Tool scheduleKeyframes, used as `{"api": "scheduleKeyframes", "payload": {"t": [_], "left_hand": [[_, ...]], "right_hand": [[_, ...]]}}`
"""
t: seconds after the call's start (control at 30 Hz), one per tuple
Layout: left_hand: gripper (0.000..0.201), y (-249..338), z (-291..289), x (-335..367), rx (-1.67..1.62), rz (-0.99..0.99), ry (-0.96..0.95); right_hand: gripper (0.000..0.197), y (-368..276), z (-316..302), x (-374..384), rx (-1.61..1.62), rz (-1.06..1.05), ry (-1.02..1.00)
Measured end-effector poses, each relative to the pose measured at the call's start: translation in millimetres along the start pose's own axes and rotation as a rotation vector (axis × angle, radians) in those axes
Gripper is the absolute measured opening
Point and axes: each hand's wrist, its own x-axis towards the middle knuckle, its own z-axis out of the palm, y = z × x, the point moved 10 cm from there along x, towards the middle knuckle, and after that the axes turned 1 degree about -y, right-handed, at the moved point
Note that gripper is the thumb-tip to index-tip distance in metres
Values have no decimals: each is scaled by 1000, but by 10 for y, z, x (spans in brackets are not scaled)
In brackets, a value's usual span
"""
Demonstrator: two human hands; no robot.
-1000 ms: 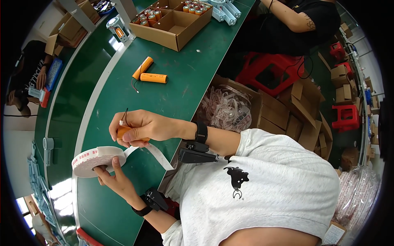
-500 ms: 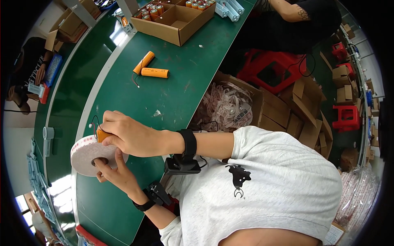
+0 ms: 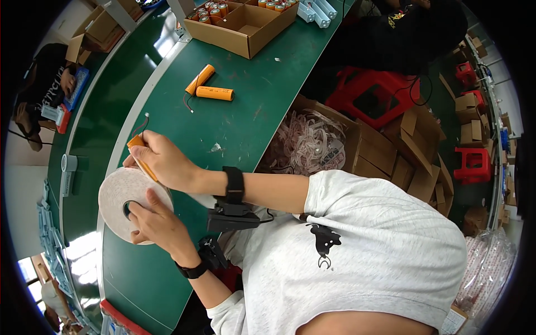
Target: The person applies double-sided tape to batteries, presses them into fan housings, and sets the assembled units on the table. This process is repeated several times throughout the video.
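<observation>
My left hand (image 3: 159, 223) grips a large roll of white double-sided tape (image 3: 120, 192), its fingers hooked into the core and its thumb on the roll's face. In my right hand (image 3: 167, 162) is an orange cylindrical battery (image 3: 135, 143), closed in the fingers at the roll's upper edge. A thin wire with a small white connector (image 3: 147, 115) sticks up from the battery's far end. My right fingers hide part of the battery, so I cannot tell whether tape is on it. Two more orange batteries (image 3: 215, 93) with wires lie farther up the green table (image 3: 223, 131).
A divided cardboard box (image 3: 248, 42) with batteries stands at the back, beside light-blue plastic holders (image 3: 321, 14). Right of the table edge are a carton of tape-liner scraps (image 3: 310, 139) and a red stool (image 3: 374, 95). Other people sit at the far left and top right.
My right hand has lifted and turned, tilting the battery upward along the roll's edge. The roll has turned its flat face more toward me, still in my left hand.
</observation>
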Motion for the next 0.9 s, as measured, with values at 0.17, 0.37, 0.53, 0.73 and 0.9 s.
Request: {"api": "scheduleKeyframes", "payload": {"t": [0.17, 0.37, 0.53, 0.73, 0.9], "left_hand": [[45, -8, -110, -104, 25, 79, -21], [32, -887, -158, -309, 10, 51, -159], [18, -1000, -177, -63, -86, 64, -262], [28, -483, -311, 1600, -49, 523, -170], [64, -1039, 1112, 3567, 363, 744, -1]], "right_hand": [[24, 436, -13, 91, 348, 181, 190], [30, -334, -110, 633, 758, -69, -165], [31, -375, 168, 527, 627, 49, -528], [33, -278, -25, 549, 604, 193, -564], [30, 158, 14, 532, 410, 312, -568]]}}
